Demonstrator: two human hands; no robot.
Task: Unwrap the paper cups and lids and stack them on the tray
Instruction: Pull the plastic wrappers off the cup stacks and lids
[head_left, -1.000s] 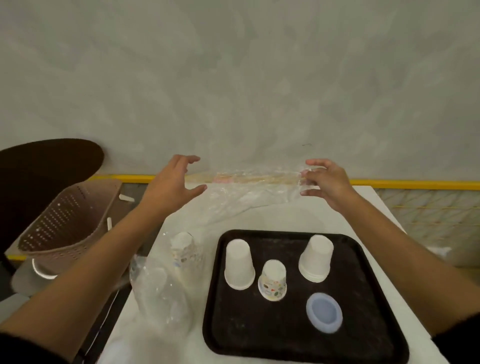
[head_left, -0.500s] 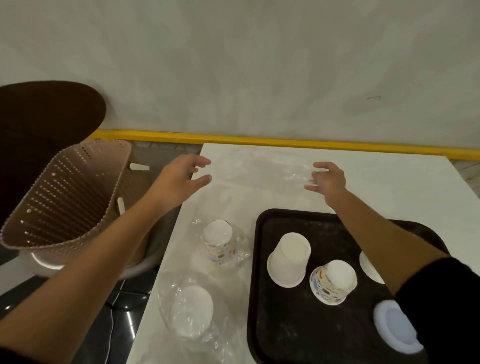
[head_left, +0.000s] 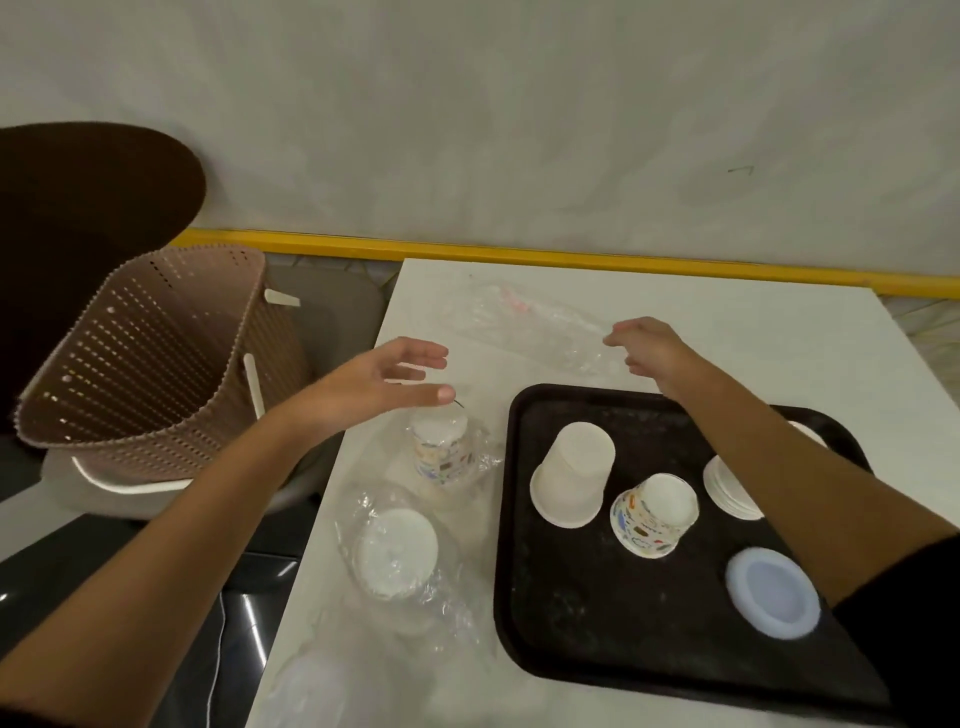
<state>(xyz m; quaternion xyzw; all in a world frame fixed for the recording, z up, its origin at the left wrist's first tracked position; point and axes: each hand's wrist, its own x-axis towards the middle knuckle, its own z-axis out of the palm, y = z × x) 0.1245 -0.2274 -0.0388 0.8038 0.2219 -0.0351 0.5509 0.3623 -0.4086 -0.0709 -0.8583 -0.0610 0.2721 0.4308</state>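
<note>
A black tray (head_left: 524, 613) lies on the white table (head_left: 727, 322) at the right. On it stand an upturned white cup stack (head_left: 571, 473), an upturned patterned cup (head_left: 654, 514), another white stack (head_left: 727, 491) half hidden by my right arm, and a bluish lid (head_left: 774, 590). Left of the tray sit patterned cups in plastic wrap (head_left: 441, 447) and a wrapped white stack (head_left: 395, 551). An empty clear wrapper (head_left: 524, 327) lies flat at the back. My left hand (head_left: 384, 379) hovers open above the wrapped patterned cups. My right hand (head_left: 649, 353) is at the wrapper's right end, fingers loose.
A beige perforated basket (head_left: 140, 364) stands tilted on a seat left of the table, beyond the table's left edge. Another wrapped bundle (head_left: 311, 691) lies blurred at the table's near left corner. A wall with a yellow strip (head_left: 519, 254) runs behind.
The empty wrapper, held up stretched one second ago, now lies flat on the table. Both hands have come down and nearer; my left hand is over the wrapped patterned cups. The view has tilted down.
</note>
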